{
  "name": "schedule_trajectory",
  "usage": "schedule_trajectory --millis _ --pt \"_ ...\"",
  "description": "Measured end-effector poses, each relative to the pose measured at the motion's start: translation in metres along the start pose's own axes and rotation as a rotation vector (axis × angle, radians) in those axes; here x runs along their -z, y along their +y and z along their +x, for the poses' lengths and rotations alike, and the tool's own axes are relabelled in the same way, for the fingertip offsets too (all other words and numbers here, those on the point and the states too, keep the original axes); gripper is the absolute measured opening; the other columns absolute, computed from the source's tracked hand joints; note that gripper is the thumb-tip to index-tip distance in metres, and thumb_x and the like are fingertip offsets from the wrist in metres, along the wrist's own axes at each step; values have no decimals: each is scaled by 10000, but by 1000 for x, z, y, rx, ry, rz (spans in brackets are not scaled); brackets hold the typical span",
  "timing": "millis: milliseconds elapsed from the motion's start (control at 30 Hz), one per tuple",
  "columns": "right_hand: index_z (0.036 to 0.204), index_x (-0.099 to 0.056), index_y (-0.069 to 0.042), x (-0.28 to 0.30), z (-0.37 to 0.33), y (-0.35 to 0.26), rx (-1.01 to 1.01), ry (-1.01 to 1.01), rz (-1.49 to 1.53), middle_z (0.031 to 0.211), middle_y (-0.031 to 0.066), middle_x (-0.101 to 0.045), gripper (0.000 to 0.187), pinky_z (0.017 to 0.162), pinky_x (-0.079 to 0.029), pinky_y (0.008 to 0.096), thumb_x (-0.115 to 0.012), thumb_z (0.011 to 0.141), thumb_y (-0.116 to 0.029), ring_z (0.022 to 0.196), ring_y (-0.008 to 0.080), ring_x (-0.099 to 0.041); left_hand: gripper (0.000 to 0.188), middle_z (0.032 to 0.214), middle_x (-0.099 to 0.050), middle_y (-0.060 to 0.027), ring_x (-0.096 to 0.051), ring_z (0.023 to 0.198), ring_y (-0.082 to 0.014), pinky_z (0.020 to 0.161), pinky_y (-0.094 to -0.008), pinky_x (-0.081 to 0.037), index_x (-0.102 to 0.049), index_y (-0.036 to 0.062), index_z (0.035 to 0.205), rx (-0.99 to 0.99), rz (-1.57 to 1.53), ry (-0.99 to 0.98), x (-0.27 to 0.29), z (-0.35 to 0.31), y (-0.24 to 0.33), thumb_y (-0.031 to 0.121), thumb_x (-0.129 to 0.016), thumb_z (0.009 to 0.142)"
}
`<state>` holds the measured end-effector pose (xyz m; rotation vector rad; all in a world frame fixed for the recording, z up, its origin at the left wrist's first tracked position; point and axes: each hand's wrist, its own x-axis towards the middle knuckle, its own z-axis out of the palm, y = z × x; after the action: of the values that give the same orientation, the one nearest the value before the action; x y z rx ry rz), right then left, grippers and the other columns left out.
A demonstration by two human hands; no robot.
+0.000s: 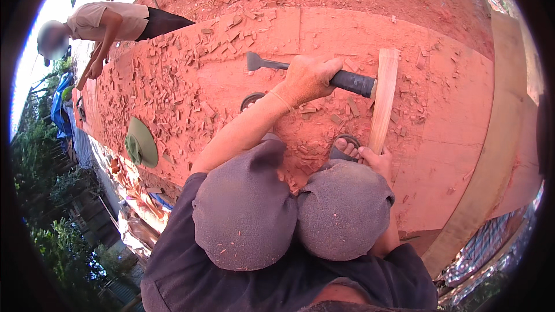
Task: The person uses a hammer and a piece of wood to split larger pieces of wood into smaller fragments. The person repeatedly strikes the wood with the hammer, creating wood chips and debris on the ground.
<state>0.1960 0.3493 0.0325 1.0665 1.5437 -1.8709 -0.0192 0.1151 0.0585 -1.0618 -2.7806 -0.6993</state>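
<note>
My left hand [311,80] grips a long tool by the middle. Its flared metal end [254,61] points left, and its black wrapped handle [354,82] ends right beside a wooden slat; I cannot tell whether they touch. The slat [385,101] is pale, straight-grained and narrow, tilted up and away from me. At its near end my right hand [378,162] is closed round it, partly hidden behind my right knee. Both knees [344,208], in grey cloth, are bent up in front of me, with a sandalled foot [346,145] just left of the right hand.
Wood chips [167,75] litter the reddish boards. A green hat [141,143] lies at left. A long plank [500,121] runs along the right side. Far left, another person [110,23] bends over, holding a long piece of wood [88,70].
</note>
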Motion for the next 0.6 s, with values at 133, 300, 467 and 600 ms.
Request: schedule_trajectory --millis 133,300,467,600 --pt "1023 -633 24 0 -2 3 20 52 32 748 72 -647 291 542 -533 303 -774 857 -168 604 154 -629 240 703 -656 -89 -685 662 -317 551 -438 -506 -616 143 822 40 -102 31 -24 33 -29 283 -790 730" --pt "992 -598 3 -3 -17 -4 -43 186 220 709 72 -617 238 495 -504 313 -749 868 -132 560 168 -600 207 663 -612 -76 -663 639 -323 543 -449 -488 -599 147 793 -267 -778 30 -51 85 50 230 -765 701" --pt "992 -567 -9 -14 -30 -7 -86 332 239 723 82 -608 243 479 -493 315 -744 866 -116 556 170 -592 229 686 -607 -83 -660 658 -323 545 -437 -502 -584 119 786 -210 -634 71 -37 85 80 186 -775 680" --pt "1033 -552 -4 -33 -28 -4 -46 438 255 767 97 -622 284 494 -511 320 -746 869 -131 563 182 -601 238 684 -621 -76 -664 643 -310 536 -440 -509 -580 115 817 -93 -573 94 -38 78 45 186 -772 694"
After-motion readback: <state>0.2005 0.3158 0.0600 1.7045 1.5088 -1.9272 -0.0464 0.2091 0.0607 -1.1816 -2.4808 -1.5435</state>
